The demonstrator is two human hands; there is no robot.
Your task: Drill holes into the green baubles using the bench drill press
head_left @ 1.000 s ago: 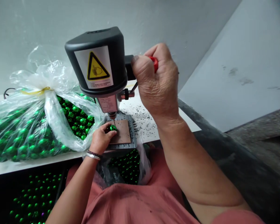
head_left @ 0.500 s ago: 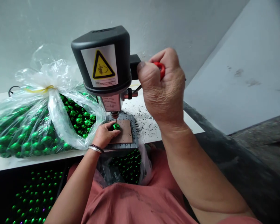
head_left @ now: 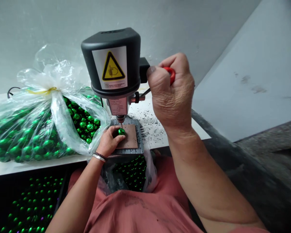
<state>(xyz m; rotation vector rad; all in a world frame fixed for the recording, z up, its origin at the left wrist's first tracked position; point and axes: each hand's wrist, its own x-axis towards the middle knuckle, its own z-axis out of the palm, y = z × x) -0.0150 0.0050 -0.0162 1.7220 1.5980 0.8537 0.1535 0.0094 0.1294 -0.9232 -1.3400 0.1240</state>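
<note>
Between the thumb and fingers of my left hand [head_left: 109, 141] is a shiny green ball [head_left: 121, 131], pinched on a brown board [head_left: 129, 140]. The board lies on the grey base [head_left: 141, 142] of a drill press [head_left: 111, 63] with a black housing and a warning sticker. Its thin drill bit [head_left: 121, 124] points down at the top of the ball; whether it touches cannot be made out. My right hand [head_left: 173, 94] is closed around the feed lever of the press, its red knob [head_left: 170, 75] showing past the thumb.
A tied, torn plastic bag [head_left: 55, 106] full of green balls lies left of the press. Dark shavings [head_left: 150, 126] litter the white table [head_left: 199, 131]. An open bag of green balls [head_left: 132, 173] sits at my lap, and more green balls [head_left: 34, 204] are lower left.
The view has shifted slightly, so the press head appears a little farther right. Both hands keep their holds; the ball and board stay in place.
</note>
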